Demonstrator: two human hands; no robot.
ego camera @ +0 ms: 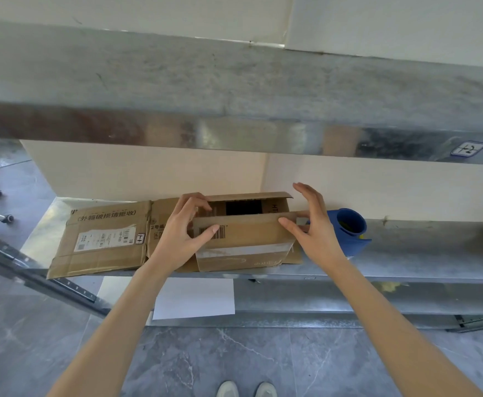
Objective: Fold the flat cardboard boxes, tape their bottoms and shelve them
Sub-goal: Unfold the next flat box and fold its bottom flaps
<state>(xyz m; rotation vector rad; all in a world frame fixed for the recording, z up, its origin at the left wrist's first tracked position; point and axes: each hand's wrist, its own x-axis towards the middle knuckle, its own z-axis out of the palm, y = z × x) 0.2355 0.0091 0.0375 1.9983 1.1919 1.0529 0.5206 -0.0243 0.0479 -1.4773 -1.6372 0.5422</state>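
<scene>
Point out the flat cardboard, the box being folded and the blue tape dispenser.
flat cardboard (102, 239): head view, on its white label.
box (243, 236): head view, on its front flap.
tape dispenser (350, 224): head view, on its blue round rim.

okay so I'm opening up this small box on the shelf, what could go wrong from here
1. The small box sits on flat cardboard that overhangs the shelf edge; pushing could slide both off.
2. The blue tape dispenser stands right behind your right hand, so a swing might knock it.
3. Your left hand pinches only a flap, which may buckle.
</scene>
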